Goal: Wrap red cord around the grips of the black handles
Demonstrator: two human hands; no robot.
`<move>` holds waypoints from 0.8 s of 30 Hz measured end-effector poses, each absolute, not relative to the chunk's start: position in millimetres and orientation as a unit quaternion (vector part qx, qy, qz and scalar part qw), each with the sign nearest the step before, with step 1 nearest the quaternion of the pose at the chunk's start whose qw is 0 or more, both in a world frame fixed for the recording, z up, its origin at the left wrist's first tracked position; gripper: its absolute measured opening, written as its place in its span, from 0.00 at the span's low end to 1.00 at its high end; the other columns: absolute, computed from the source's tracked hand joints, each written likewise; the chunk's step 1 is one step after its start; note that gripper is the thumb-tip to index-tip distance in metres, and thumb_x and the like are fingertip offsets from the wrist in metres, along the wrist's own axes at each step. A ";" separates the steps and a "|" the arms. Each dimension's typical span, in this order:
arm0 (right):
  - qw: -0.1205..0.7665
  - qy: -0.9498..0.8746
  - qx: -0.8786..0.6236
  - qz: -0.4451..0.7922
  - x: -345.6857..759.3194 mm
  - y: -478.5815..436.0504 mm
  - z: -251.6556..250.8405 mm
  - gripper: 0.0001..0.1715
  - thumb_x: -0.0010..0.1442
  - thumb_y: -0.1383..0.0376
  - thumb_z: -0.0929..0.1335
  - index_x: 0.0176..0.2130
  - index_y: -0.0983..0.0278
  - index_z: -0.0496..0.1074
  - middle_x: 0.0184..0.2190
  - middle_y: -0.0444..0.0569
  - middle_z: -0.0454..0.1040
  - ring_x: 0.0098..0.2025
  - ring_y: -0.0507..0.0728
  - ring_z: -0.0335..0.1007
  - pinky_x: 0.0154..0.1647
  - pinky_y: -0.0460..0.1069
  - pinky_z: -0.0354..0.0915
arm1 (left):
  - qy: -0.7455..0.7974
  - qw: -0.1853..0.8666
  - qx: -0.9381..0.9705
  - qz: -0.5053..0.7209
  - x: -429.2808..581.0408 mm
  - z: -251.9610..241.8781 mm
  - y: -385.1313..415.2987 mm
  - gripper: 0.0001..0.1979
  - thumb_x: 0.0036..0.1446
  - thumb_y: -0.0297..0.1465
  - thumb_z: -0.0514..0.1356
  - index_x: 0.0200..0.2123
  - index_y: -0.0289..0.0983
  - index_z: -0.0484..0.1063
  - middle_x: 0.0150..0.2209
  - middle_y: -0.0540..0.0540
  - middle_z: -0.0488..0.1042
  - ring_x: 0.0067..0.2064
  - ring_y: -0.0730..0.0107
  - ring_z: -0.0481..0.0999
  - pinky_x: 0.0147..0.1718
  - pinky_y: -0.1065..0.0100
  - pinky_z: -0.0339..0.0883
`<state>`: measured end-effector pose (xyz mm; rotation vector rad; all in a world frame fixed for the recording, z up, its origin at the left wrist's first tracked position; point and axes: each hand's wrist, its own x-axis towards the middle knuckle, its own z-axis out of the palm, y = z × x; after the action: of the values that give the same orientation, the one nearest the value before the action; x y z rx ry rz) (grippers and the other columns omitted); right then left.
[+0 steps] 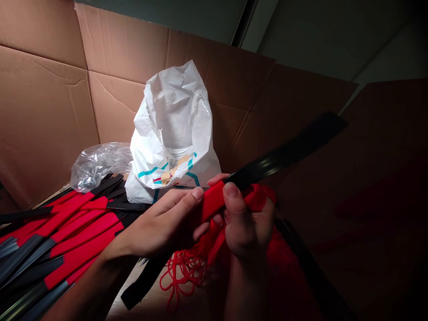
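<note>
- Head view, risk: if my grip slips, the black strap (284, 151) could fall. The thin red cords (182, 274) hang loose, so they could snag on the pile of red and black straps (76, 236).
- Head view, pose: my left hand (163, 223) comes in low from the left, with the thumb on top. My right hand (249, 227) comes up from below, with the thumb pressing down.
- Head view, hands: both hands are closed on the strap, at its red cloth sleeve (214, 200). The strap is held up over the floor of the cardboard box (43, 111).
- Head view, nearby: a white plastic bag (174, 133) and a clear plastic wrap (100, 165) sit behind the pile.
</note>
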<state>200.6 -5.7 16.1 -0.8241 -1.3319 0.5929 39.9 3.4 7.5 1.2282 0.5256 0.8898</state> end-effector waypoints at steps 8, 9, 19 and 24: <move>0.666 -0.625 -0.364 0.181 204.7 4.8 11.7 0.14 0.74 0.54 0.70 0.46 0.57 0.84 0.23 0.41 0.68 0.24 0.52 0.63 0.34 0.50 0.72 | 0.325 0.311 0.757 0.474 49.3 6.3 -0.2 0.14 0.76 0.41 0.56 0.37 0.39 0.66 0.28 0.54 0.68 0.28 0.72 0.63 0.31 0.64 0.55; 0.660 -0.632 -0.355 0.195 205.5 4.5 11.5 0.14 0.74 0.53 0.70 0.47 0.56 0.84 0.25 0.43 0.71 0.26 0.52 0.65 0.33 0.50 0.71 | 0.327 0.308 0.757 0.474 50.2 7.4 0.5 0.15 0.76 0.41 0.55 0.37 0.40 0.65 0.28 0.53 0.68 0.29 0.72 0.62 0.31 0.64 0.54; 0.611 -0.668 -0.334 0.264 216.7 0.2 17.9 0.20 0.72 0.48 0.70 0.50 0.57 0.83 0.30 0.47 0.76 0.27 0.54 0.69 0.28 0.49 0.72 | 0.300 0.395 0.739 0.456 50.0 8.0 2.3 0.17 0.74 0.46 0.58 0.36 0.40 0.68 0.28 0.53 0.68 0.30 0.69 0.64 0.32 0.64 0.56; 0.598 -0.687 -0.348 0.221 206.3 0.4 15.8 0.19 0.77 0.52 0.66 0.41 0.59 0.79 0.32 0.46 0.78 0.30 0.53 0.75 0.33 0.48 0.73 | 0.367 0.267 0.741 0.495 53.4 7.2 -2.4 0.08 0.75 0.39 0.55 0.45 0.41 0.63 0.35 0.51 0.72 0.33 0.66 0.66 0.35 0.64 0.58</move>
<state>206.3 0.4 15.8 -0.8072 -1.5951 0.5125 53.4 -2.4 7.2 1.9996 0.9893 1.3368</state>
